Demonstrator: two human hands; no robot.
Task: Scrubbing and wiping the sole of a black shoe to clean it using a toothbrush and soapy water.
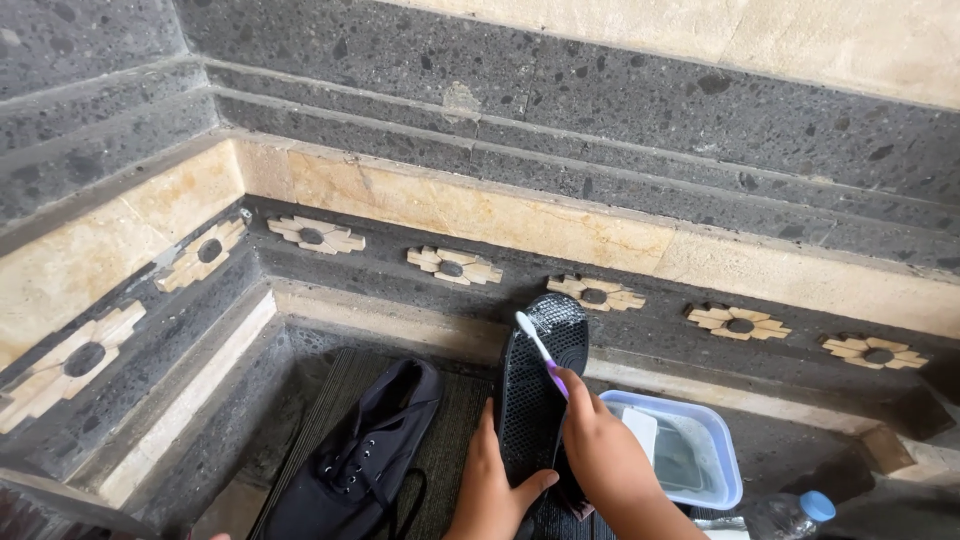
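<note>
I am holding a black shoe (540,380) sole-up on the mat (450,440), my left hand (492,490) wrapping its heel end. My right hand (600,445) is closing around a purple toothbrush (540,350), bristles resting on the tread near the toe. The shoe looks light, its canvas soft and its rubber sole stiffer, so gripping the heel seems steadiest. Its mate (365,450) is lying just beside it; a tub (725,450) of water is sitting to the right.

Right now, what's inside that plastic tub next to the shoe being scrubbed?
The clear tub with a blue-violet rim holds cloudy water and a pale rectangular block, possibly soap. The right hand, holding a toothbrush, covers the tub's near left corner.
</note>
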